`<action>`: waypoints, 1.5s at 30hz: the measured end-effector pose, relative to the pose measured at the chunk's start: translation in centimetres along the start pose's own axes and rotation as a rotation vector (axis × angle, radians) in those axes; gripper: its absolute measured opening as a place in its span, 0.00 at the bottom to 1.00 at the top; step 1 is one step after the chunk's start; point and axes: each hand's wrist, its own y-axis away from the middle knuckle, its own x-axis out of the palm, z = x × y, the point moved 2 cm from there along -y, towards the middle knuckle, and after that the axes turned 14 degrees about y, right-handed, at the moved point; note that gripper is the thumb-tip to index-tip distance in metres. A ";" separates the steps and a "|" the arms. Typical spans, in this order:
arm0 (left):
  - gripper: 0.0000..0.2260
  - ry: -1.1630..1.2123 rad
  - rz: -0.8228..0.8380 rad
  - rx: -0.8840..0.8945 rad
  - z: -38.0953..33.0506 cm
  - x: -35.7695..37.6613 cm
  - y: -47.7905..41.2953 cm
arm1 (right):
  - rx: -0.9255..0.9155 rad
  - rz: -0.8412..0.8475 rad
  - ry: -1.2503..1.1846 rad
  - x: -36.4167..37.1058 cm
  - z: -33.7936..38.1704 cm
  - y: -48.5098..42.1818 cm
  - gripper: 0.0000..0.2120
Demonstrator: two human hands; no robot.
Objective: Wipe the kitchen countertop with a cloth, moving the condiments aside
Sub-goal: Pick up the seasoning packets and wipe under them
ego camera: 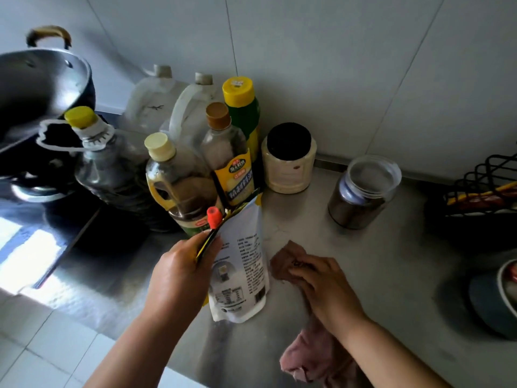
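Observation:
My left hand (179,273) grips a white condiment pouch (243,264) with an orange-red cap, holding it upright near the middle of the steel countertop (377,261). My right hand (327,289) presses flat on a pink cloth (313,357), which spreads from under the fingers back toward the counter's front edge. Behind the pouch stand several oil and sauce bottles (179,186), two white jugs (151,105), a green bottle with a yellow cap (243,107), a black-lidded jar (288,161) and a clear jar with dark contents (361,191).
A metal pot (42,88) sits on the stove at the far left. A black wire rack (484,186) and a bowl (495,303) stand at the right edge. The tiled wall runs behind the bottles. Bare steel lies between the jars and the cloth.

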 end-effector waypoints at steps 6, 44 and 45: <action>0.09 -0.038 -0.061 -0.040 3.2 -2.9 1.3 | 0.250 -0.220 -0.223 -2.7 1.2 -5.5 0.20; 0.10 0.090 0.030 -0.064 1.9 -1.7 0.7 | 0.389 -0.061 -0.148 -2.1 -2.9 0.7 0.12; 0.10 0.110 0.031 -0.053 1.1 -1.1 0.2 | 0.474 -0.001 -0.067 -2.3 -3.8 0.5 0.11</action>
